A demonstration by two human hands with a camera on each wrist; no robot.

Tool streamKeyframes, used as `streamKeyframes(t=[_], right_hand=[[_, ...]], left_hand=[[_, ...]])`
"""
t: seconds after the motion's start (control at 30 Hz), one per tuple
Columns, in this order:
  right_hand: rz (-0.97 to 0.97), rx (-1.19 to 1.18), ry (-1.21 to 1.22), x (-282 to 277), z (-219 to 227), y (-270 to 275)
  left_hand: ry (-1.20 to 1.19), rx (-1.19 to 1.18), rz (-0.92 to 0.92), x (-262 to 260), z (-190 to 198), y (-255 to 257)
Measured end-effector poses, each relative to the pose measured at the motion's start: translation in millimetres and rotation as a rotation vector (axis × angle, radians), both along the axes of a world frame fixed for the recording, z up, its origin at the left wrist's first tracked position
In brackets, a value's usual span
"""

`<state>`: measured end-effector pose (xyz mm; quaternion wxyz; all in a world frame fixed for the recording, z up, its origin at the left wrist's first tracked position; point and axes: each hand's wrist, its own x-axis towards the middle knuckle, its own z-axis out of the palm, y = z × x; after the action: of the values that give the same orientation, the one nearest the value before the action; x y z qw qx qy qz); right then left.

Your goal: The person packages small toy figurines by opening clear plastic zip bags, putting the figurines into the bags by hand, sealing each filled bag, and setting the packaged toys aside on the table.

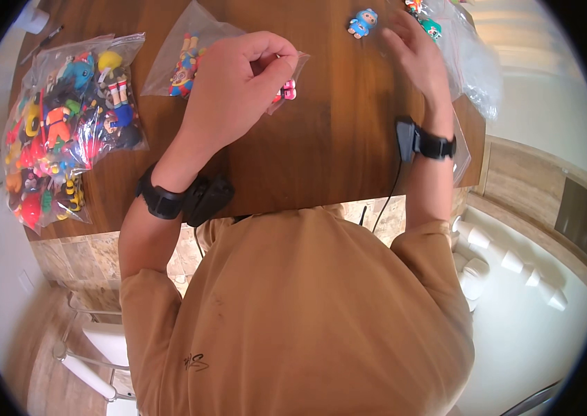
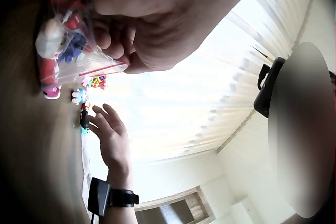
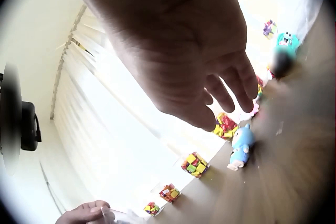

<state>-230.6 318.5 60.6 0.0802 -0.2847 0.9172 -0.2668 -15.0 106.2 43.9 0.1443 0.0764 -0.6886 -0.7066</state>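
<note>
In the head view my left hand (image 1: 234,90) pinches the edge of a small clear bag, where a pink-and-white piece (image 1: 288,90) shows. The left wrist view shows this bag (image 2: 86,58) with red, white and blue figures inside, hanging beside the curled fingers of the left hand (image 2: 157,24). My right hand (image 1: 420,62) is held over the table's right side, fingers spread and loosely bent, holding nothing visible. A light-blue figure (image 1: 362,23) stands or lies to its left, and a green figure (image 1: 431,28) is close by its fingers. In the right wrist view the blue figure (image 3: 241,146) is below the right hand (image 3: 184,50).
A large clear bag (image 1: 75,125) full of colourful figures lies on the left of the wooden table (image 1: 307,166). Another bagged figure (image 1: 184,73) is behind my left hand. Clear plastic bags (image 1: 477,66) lie at the right edge. Colourful cube-filled containers (image 3: 195,165) stand farther back.
</note>
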Motion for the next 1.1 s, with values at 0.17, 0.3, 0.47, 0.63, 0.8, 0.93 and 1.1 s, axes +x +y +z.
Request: streamKeyframes(t=[0.17, 0.3, 0.47, 0.63, 0.8, 0.93, 1.1], right_hand=[[0.077, 0.08, 0.294, -15.7, -18.9, -30.4], [0.038, 0.132, -0.159, -8.0, 5.4, -39.4], [0.253, -0.176, 0.46, 9.2, -21.5, -29.6], [0.234, 0.05, 0.404, 27.5, -30.0, -36.8], [0.168, 0.088, 0.223, 27.7, -23.1, -34.9], [0.143, 0.061, 0.199, 30.0, -21.2, -36.8], [0.083, 0.086, 0.025, 28.1, -7.6, -24.6]], left_hand=[[-0.072, -0.032, -0.049, 2.5, 4.0, -6.3], [-0.05, -0.039, -0.056, 3.1, 2.4, -6.5], [-0.082, -0.054, -0.078, 2.8, 1.9, -8.6], [-0.086, -0.044, -0.1, 2.7, 2.9, -8.0], [-0.049, -0.094, -0.053, 2.1, -1.1, -6.4], [-0.085, -0.003, -0.085, 2.4, 0.7, -6.7], [-0.088, 0.009, -0.077, 2.8, 3.7, -5.3]])
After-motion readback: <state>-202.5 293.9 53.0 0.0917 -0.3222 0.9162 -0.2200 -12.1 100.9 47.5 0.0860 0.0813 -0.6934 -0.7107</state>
